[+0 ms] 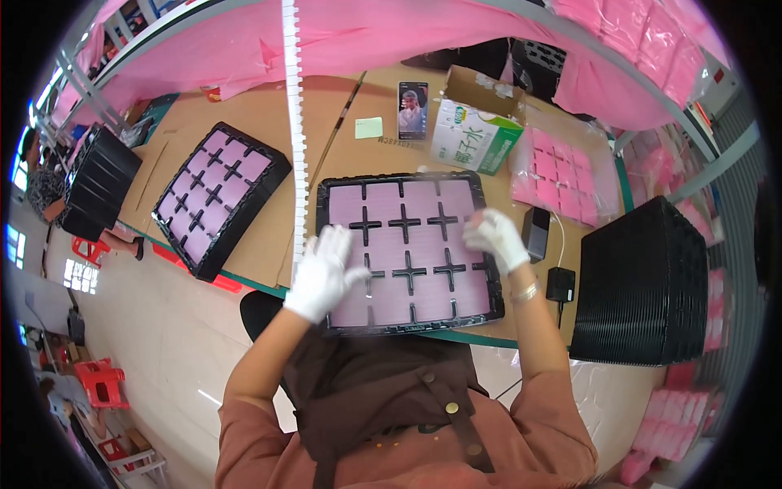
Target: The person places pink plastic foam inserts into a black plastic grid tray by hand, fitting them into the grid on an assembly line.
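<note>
In front of me lies a black plastic tray (324,200) with a light purple foam sheet (389,292) in it. Black cross-shaped dividers (404,223) stand up through slots in the foam. My left hand (326,273), in a white glove, rests flat at the tray's left side with fingers spread. At the right edge is my right hand (498,240), also gloved, its fingers curled down against the foam's border. Whether anything is pinched in them is hidden. Another tray (213,269) with purple foam sits tilted on the table to the left.
A tall stack of black trays (639,281) stands at the right. Pink foam sheets (558,175) lie in clear plastic. Behind are an open carton (472,134), a phone (412,110) and a green note (369,127). A white notched strip (295,122) crosses the table. A black adapter (560,284) has a cable.
</note>
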Motion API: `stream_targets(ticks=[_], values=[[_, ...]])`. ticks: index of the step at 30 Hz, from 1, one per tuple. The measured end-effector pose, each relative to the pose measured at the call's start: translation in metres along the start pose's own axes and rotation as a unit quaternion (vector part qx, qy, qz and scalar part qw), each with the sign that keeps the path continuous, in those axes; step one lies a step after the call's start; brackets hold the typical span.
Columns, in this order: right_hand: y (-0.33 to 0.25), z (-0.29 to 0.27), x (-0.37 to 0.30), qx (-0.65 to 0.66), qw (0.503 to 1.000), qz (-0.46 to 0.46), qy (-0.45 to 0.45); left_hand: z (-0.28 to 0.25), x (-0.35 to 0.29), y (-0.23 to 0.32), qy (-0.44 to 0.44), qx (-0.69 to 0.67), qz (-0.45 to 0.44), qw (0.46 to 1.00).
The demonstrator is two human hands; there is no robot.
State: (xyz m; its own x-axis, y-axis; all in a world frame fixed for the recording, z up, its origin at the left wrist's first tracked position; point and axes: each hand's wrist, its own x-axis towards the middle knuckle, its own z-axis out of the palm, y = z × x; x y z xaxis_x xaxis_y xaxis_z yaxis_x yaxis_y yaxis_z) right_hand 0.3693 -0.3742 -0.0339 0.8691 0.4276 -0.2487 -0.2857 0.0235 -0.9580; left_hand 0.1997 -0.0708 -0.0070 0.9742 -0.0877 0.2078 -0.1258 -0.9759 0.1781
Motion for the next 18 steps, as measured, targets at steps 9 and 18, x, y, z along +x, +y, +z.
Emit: stream_targets(ticks=[9, 18], values=[[0.01, -0.002, -0.111, -0.497, 0.851, 0.039, 0.164, -0.008, -0.107, 0.005, -0.056, -0.188, -0.014, 0.98], [0.088, -0.04, -0.085, -0.463, 0.809, -0.114, 0.345, 0.044, -0.084, 0.014, 0.154, -0.234, -0.379, 0.882]])
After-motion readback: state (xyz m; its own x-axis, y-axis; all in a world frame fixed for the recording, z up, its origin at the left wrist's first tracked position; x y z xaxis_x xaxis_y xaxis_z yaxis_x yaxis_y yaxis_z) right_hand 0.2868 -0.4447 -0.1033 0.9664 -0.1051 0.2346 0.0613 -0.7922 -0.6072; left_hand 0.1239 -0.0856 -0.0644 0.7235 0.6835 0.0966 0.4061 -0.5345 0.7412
